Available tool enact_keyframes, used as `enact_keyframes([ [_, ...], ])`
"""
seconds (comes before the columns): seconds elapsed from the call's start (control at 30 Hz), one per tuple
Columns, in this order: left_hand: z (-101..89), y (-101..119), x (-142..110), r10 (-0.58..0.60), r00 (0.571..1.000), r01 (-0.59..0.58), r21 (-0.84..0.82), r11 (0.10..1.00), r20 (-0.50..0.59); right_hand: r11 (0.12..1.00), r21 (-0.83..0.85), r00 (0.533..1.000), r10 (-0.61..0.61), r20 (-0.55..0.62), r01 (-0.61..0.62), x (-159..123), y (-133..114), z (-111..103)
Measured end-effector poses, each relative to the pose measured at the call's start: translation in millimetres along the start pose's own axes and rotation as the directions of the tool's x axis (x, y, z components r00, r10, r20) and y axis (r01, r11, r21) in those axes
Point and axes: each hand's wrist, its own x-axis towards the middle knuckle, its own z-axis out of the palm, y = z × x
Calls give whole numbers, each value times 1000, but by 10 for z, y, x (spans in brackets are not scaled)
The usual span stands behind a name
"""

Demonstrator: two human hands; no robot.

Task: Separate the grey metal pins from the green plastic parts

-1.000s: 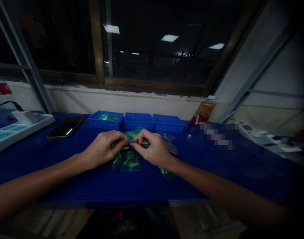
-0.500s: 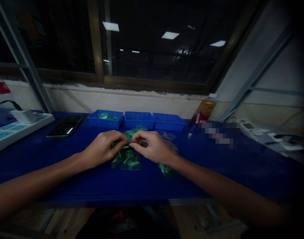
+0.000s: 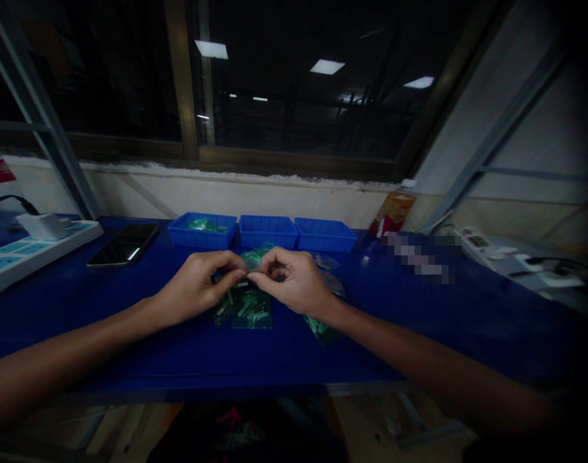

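Observation:
Thumb and forefinger of my left hand [image 3: 204, 281] are pinched on one side of a small clear plastic bag [image 3: 252, 262]. My right hand [image 3: 294, 283] pinches it from the other side, the fingertips of both hands almost meeting. What the bag contains is too dim and small to make out. Below the hands lie clear bags of green and pale slender parts [image 3: 252, 313] on the blue table [image 3: 178, 354]. Another bag of green parts [image 3: 322, 329] is partly hidden under my right wrist.
Three blue bins stand along the back: the left bin [image 3: 178, 236] holds green bags, beside a middle bin [image 3: 268, 235] and a right bin [image 3: 325, 236]. A phone [image 3: 124, 245] and a power strip [image 3: 43, 251] lie left. A bottle [image 3: 392, 214] stands at back right.
Both hands stay at nearly the same place, still pinching the small bag. The fingers of my right hand have shifted slightly; the whole view has moved a little.

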Motion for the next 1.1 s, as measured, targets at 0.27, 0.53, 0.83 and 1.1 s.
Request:
enact_keyframes([
  [0.27,8,-26,7,-32,999,32,3,999,-17,997,81,994,25,-107,-16,51,32,-52],
  [0.53,8,-27,2,-35,999,38,-88,995,32,999,21,999,-30,32,30,62,-8,-103],
  [0.83,61,-88,36,-147,983,185,-522,833,113,996,-32,996,-87,-17,87,23,-81,-88],
  [1.1,48,-51,12,-125,991,135,-423,896,52,998,62,1000,-14,-9,14,-10,-36,-4],
])
